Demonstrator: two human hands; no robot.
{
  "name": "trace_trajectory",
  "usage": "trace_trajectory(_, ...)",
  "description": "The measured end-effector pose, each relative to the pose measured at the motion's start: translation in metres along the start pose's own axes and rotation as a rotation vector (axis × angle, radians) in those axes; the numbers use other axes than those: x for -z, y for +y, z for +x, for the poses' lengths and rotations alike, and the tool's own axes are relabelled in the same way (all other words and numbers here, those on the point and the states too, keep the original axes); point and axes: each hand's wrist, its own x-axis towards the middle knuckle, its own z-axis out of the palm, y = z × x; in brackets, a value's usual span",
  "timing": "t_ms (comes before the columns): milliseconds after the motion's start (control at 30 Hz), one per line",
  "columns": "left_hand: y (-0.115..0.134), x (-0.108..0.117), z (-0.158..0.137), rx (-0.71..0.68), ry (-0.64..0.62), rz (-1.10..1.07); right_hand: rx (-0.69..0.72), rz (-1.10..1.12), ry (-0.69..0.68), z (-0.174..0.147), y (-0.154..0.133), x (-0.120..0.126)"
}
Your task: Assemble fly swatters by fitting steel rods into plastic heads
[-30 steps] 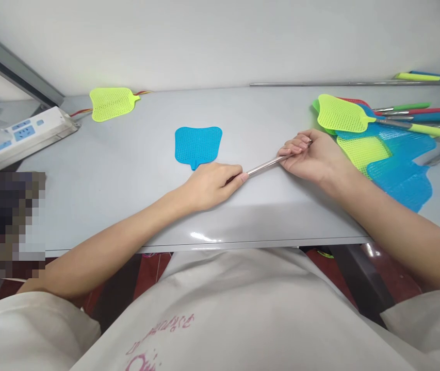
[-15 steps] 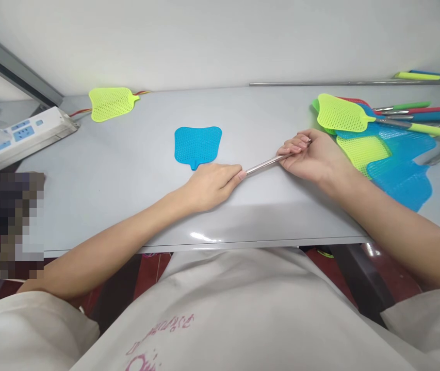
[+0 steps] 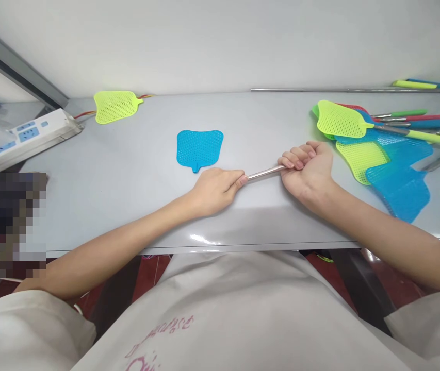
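Between my hands runs a thin metal rod [image 3: 265, 173], tilted slightly up to the right. My left hand [image 3: 220, 190] is closed on its left end, thumb pressed along it. My right hand [image 3: 307, 167] has its fingers curled round the other end, palm turned up; that end is hidden in the fist. A blue fly swatter head [image 3: 199, 148] lies flat just beyond my left hand, its short neck pointing toward me, apart from the rod. Right of my right hand, a pile of fly swatters includes a yellow-green swatter [image 3: 341, 119] on top and a blue one [image 3: 400, 188] at the front.
A yellow-green swatter head [image 3: 116, 106] lies at the back left, beside a white power strip [image 3: 55, 129]. A long metal tube [image 3: 320, 90] rests along the wall. Yellow and blue handles [image 3: 415, 84] lie at the back right. The grey table [image 3: 127, 170] has its front edge by my body.
The view has shifted slightly. My right hand has turned a little and come closer to me, and a shorter length of rod shows between my hands.
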Motion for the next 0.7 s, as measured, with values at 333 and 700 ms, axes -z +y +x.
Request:
trace_trajectory(333,0.001,0.0,0.0,0.017,-0.022,-0.051,0.018,-0.002,-0.03,-0.007,0.001,-0.001)
trace_trajectory(700,0.0,0.005,-0.002,-0.033,-0.021,-0.115,-0.113,-0.107,-0.159,-0.007,-0.02,-0.006)
